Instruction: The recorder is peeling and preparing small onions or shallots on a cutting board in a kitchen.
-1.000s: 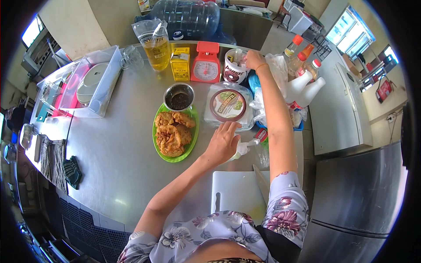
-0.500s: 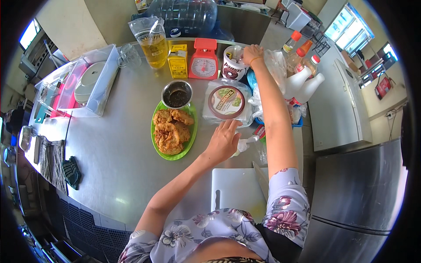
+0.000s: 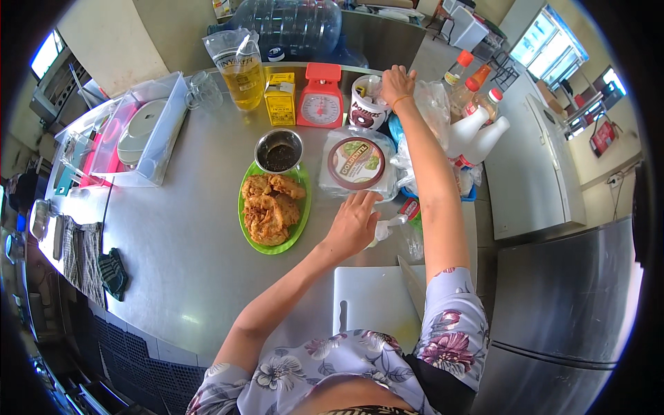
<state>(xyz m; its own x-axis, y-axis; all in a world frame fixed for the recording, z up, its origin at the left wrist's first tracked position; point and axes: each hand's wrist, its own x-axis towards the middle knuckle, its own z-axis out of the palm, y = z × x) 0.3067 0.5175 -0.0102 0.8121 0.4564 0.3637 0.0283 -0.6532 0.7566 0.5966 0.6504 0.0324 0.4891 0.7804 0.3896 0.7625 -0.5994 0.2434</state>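
Steel table (image 3: 194, 256): green plate (image 3: 296, 227) of fried food (image 3: 268, 220), bowl (image 3: 264, 141), box (image 3: 281, 105) and scale (image 3: 321, 88) crowd left of the tub (image 3: 362, 119); bags (image 3: 434, 105) and bottles (image 3: 482, 143) hem its right. The right hand (image 3: 398, 84), fingers part-curled, is at the tub's right rim, its hold unclear. The left hand (image 3: 353, 225), loosely open and empty, is beside the container (image 3: 356, 164). Since a second ago, the right hand has reached slightly farther past the rim.

Scale (image 3: 321, 108) left of tub (image 3: 366, 117)
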